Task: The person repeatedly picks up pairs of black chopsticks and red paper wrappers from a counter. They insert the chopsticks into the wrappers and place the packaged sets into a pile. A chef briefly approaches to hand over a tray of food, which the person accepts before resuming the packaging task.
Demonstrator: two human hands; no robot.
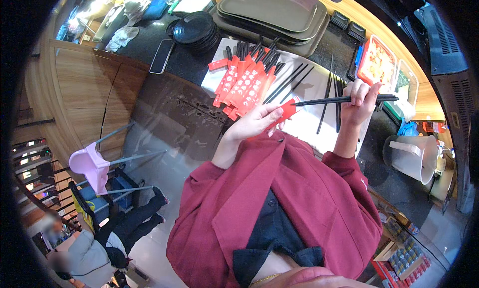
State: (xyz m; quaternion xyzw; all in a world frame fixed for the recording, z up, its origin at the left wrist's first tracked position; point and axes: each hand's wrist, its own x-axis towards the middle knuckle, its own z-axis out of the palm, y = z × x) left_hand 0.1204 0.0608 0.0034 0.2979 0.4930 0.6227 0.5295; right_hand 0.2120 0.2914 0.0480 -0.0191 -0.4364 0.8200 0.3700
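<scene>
My left hand (258,121) grips a red paper chopstick sleeve (287,110), its mouth turned to the right. In my right hand (360,99) is a pair of black chopsticks (325,100), held level with the tips at the sleeve's mouth; I cannot tell whether they are inside. Beyond my left hand lies a pile of sleeved chopsticks (243,82), the red sleeves bearing white writing and dark ends sticking out. Loose black chopsticks (290,82) rest on a white sheet (314,86), and more (338,108) lie beneath my right arm.
Behind the pile are stacked brown trays (267,11) and round black plates (195,30). A phone (162,56) lies by the counter's left edge. Food containers (376,61) and a clear plastic pitcher (411,157) stand right. A pink high chair (91,166) and a person (89,247) are at left.
</scene>
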